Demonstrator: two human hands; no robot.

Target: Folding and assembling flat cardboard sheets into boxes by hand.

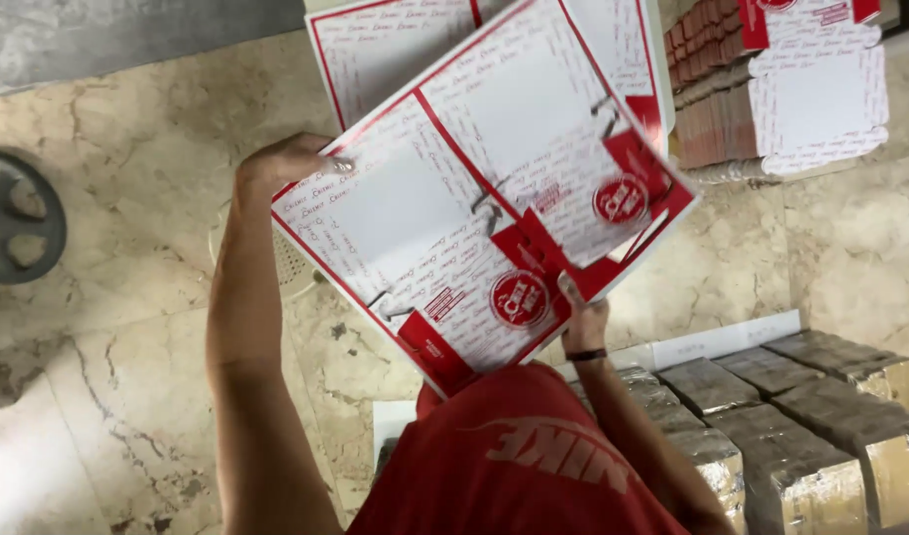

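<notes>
Cardboard box blank gripped at opposite edges: left hand, right hand.

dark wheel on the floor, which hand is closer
Left. The left hand grips the box sheet at its edge on the side of the wheel; the right hand holds its opposite edge, farther off.

marble floor — carries a stack of flat boxes, wrapped bundles, a dark wheel.
</notes>
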